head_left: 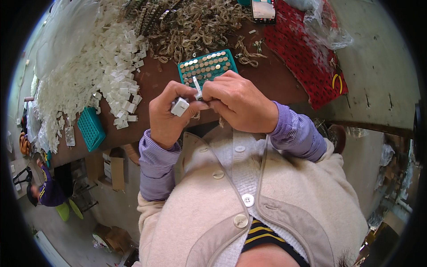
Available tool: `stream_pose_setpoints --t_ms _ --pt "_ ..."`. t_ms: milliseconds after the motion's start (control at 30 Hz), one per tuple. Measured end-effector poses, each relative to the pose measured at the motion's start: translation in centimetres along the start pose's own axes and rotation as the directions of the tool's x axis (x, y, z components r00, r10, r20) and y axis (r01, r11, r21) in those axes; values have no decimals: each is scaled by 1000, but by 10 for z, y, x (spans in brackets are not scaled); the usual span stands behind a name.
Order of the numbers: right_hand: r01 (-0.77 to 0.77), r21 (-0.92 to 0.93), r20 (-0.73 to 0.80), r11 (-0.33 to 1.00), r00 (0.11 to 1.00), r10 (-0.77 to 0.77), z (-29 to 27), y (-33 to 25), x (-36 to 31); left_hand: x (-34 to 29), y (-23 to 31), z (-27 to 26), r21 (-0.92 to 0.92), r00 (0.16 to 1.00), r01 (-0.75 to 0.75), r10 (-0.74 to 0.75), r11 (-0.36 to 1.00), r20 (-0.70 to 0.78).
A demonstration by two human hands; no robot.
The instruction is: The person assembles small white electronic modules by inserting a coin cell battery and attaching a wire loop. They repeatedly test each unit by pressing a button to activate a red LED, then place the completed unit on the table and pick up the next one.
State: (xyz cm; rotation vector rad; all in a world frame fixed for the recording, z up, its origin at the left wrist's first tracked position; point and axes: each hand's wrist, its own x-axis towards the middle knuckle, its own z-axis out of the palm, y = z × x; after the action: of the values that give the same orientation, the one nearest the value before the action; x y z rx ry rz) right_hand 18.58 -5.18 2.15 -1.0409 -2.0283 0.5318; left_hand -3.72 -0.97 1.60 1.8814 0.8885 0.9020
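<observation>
My left hand (pixel 167 116) is closed round a small white plastic block (pixel 180 107), whose squared end sticks out beside the thumb. Between both hands stands a thin white plastic part (pixel 197 87), its narrow tip pointing up and its base at my fingertips. My right hand (pixel 242 101) presses thumb and forefinger together at that base. What those right fingers pinch is hidden. Just beyond the hands lies a teal tray (pixel 181 67) with rows of round metallic discs, its near part covered by my hands.
White plastic pieces (pixel 120 66) are heaped at left, beside another teal tray (pixel 91 129). Bundled wires (pixel 191 26) lie at the back. A phone (pixel 263 11), red patterned cloth (pixel 298 58) and yellow-handled tool (pixel 336 83) are to the right. Another person (pixel 51 189) is at far left.
</observation>
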Motion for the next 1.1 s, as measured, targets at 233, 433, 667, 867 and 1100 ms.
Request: stream_pose_setpoints --t_ms 233,433,667,867,1100 --pt "19 -218 -156 976 986 -54 2 3 -5 -10 2 11 -190 978 200 -208 961 -20" --pt "-101 -105 -234 989 969 74 15 10 -25 -16 1 22 -648 876 406 -476 644 77" --pt "35 -265 -311 964 943 -120 6 13 -44 -22 -1 56 -530 918 355 -394 770 42" --pt "30 -215 -305 976 947 -97 10 13 -40 -33 -3 57 -644 894 380 -443 664 70" --pt "-127 -223 -327 966 944 49 27 44 -3 -42 -28 25 -774 859 240 -500 585 -111"
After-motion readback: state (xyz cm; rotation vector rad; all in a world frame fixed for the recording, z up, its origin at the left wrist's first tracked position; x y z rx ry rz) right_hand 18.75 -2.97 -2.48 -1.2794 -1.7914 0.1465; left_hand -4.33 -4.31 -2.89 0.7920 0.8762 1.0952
